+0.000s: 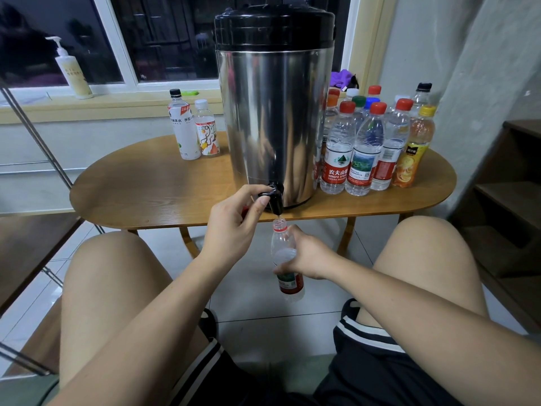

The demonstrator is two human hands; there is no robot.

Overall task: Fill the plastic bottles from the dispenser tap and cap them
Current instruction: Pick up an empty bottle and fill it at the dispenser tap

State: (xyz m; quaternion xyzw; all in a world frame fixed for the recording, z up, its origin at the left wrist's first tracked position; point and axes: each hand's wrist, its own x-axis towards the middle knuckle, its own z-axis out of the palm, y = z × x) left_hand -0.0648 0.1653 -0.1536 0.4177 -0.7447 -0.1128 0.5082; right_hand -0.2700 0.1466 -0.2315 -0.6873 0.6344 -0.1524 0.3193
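Head view: gripping uncapped, part-filled bottle (pixel 281 244) with right hand (pixel 310 256) just under tap (pixel 275 202), pinching lever (pixel 268 191) with left hand (pixel 231 227)

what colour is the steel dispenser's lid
Black; the round plastic lid shows in the head view.

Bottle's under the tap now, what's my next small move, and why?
Probably press the tap lever with the left hand: the right hand holds the bottle with its open mouth just under the spout, and its upper part looks unfilled.
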